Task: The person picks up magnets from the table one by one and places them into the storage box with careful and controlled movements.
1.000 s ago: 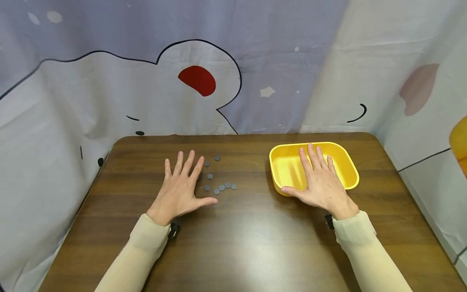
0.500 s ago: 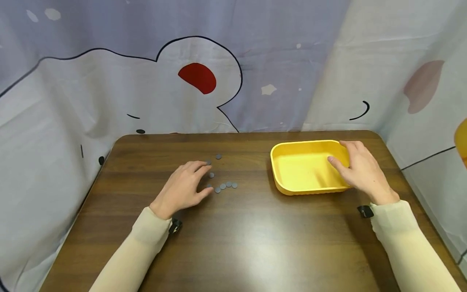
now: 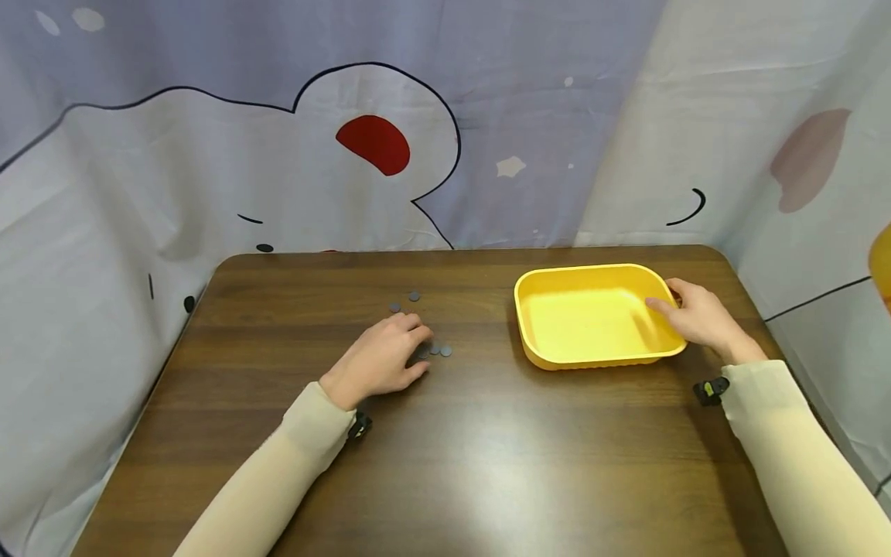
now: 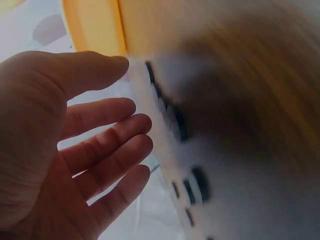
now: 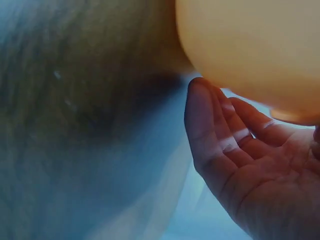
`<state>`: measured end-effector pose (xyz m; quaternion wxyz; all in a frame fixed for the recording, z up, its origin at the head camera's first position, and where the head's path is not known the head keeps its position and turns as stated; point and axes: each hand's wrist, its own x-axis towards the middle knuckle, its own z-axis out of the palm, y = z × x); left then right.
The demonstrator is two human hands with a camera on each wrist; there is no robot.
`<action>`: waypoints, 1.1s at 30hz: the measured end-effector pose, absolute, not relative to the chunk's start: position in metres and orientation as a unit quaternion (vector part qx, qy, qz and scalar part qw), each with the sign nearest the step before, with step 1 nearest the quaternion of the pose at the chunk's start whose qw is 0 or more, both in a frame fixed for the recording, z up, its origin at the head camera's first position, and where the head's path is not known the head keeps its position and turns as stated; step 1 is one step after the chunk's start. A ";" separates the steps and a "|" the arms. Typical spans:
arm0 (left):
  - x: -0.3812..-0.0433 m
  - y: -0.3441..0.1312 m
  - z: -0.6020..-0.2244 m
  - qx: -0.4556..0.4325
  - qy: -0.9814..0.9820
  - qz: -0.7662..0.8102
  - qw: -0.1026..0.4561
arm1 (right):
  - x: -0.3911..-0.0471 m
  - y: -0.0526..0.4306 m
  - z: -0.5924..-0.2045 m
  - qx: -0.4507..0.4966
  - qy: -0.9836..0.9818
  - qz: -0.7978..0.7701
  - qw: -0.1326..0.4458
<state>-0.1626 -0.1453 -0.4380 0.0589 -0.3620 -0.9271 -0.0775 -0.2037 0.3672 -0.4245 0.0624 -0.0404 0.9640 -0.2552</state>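
My left hand (image 3: 381, 352), loosely curved and holding nothing, lies over the discs (image 3: 446, 351) on the tabletop (image 3: 445, 464), where a light touch should avoid scattering them; my right hand (image 3: 704, 319) grips the tray (image 3: 585, 321).

A curtained indoor space, perhaps domestic, is shown by cartoon-printed cloth (image 3: 529, 100) across the upper frame, behind a wood-grained table (image 3: 445, 464).
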 end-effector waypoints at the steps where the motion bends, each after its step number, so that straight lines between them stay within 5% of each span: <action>1: -0.164 -0.141 -0.438 -0.368 -0.925 -0.075 0.056 | -0.204 0.367 -0.426 -0.038 0.961 -0.265 0.066; 17: -0.172 -0.118 -0.449 -0.420 -0.906 -0.023 0.048 | -0.185 0.331 -0.435 -0.018 0.938 -0.333 0.094; 33: -0.165 -0.149 -0.452 -0.383 -0.921 -0.069 0.012 | -0.162 0.284 -0.436 -0.071 0.911 -0.381 0.144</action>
